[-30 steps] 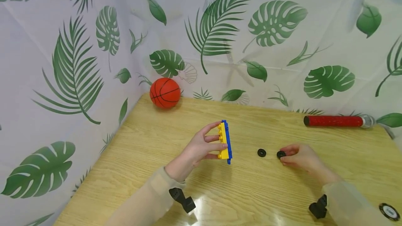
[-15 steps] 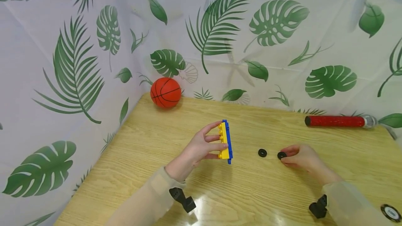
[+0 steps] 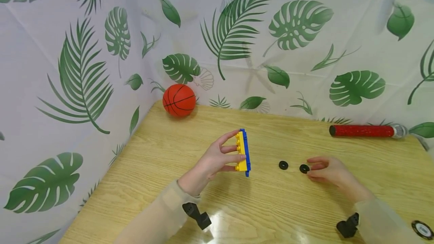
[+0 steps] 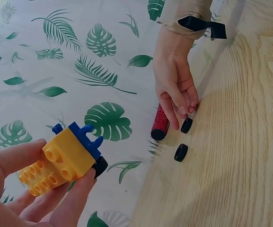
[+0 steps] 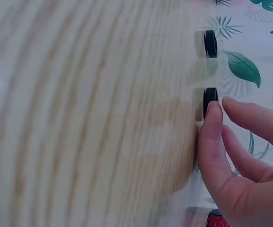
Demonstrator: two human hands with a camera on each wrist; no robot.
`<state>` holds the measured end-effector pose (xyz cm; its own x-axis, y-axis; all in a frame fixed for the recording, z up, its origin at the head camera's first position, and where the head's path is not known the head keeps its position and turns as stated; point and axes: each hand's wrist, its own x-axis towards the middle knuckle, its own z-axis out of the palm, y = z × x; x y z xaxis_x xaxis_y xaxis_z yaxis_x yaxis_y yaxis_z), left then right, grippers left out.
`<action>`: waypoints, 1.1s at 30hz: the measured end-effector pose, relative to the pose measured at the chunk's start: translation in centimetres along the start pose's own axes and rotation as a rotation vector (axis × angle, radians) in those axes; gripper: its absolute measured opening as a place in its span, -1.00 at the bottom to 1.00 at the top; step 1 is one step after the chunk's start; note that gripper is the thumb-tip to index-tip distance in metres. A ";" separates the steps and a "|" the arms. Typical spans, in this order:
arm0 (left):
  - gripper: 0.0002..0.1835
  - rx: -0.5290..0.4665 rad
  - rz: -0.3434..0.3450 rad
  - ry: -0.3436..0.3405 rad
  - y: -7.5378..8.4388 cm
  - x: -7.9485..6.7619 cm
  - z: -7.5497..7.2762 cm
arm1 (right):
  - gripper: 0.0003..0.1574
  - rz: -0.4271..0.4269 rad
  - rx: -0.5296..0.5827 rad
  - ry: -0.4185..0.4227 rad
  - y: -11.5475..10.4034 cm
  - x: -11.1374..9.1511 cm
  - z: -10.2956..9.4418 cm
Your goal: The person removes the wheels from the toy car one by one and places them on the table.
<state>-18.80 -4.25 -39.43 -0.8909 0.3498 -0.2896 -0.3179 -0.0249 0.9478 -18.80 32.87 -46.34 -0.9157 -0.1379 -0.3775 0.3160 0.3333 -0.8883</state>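
Observation:
My left hand (image 3: 211,159) holds a toy brick piece above the table, a studded yellow brick (image 4: 72,156) on a blue base (image 3: 247,153). The fingers grip its ends and side. In the left wrist view, a black wheel (image 4: 100,167) sits at the blue base, with hooked blue prongs (image 4: 90,137) beside it. Two small black toy wheels lie flat on the table. Right at the nearer wheel (image 3: 301,169) is my right hand (image 3: 330,172), its fingers spread apart, the thumb (image 5: 212,123) overlapping the wheel in the right wrist view. The other wheel (image 3: 280,165) lies to the left.
A small orange basketball (image 3: 179,100) rests at the table's far left corner. Along the back right edge lies a red microphone (image 3: 364,131) with a silver head. A round black-and-white chip (image 3: 422,230) is near the right front. Leaf-print cloth (image 3: 237,86) backs the wooden table (image 3: 162,153).
The right hand's fingers have parted and drawn slightly right, letting go of the wheel, which stays on the table. The left hand holds the brick piece much as before.

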 end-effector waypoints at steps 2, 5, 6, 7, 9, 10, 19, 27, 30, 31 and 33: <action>-0.17 -0.001 0.005 -0.005 0.0 0.0 0.0 | -0.42 0.002 0.073 -0.005 0.0 -0.2 -0.3; -0.14 0.007 0.014 -0.010 0.0 0.1 0.0 | -0.62 -0.020 0.179 -0.013 -0.3 -0.6 -0.6; -0.14 0.013 0.012 -0.007 0.0 0.1 0.0 | -0.63 -0.034 0.205 -0.013 -0.4 -0.8 -0.6; -0.15 0.018 0.009 -0.003 0.0 0.1 0.0 | -0.62 -0.052 0.219 -0.012 -0.7 -0.9 -0.6; -0.17 0.024 0.003 0.003 0.0 0.1 0.0 | -0.62 -0.087 0.221 -0.008 -1.2 -1.2 -0.5; -0.18 0.029 -0.001 0.007 0.1 0.1 0.0 | -0.65 -0.101 0.217 -0.004 -1.4 -1.3 -0.4; -0.23 0.056 0.033 -0.016 -0.3 0.2 0.2 | -0.64 -0.192 0.157 -0.023 -4.8 -2.2 1.9; -0.22 0.076 0.046 -0.023 -0.4 0.2 0.4 | -0.68 -0.264 0.223 -0.039 -6.7 -3.0 4.1; -0.24 0.090 0.058 -0.024 -0.3 0.3 0.5 | -0.68 -0.293 0.249 -0.051 -7.1 -3.1 4.7; -0.25 0.094 0.066 -0.027 -0.3 0.3 0.6 | -0.69 -0.302 0.255 -0.057 -7.2 -3.2 4.8; -0.27 0.095 0.082 -0.037 -0.2 0.4 0.7 | -0.70 -0.310 0.264 -0.062 -7.4 -3.3 5.0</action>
<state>-18.87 -3.49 -39.66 -0.8995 0.3849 -0.2067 -0.2101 0.0336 0.9771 -16.87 26.17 -39.84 -0.9634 -0.2528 -0.0896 0.0881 0.0170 -0.9960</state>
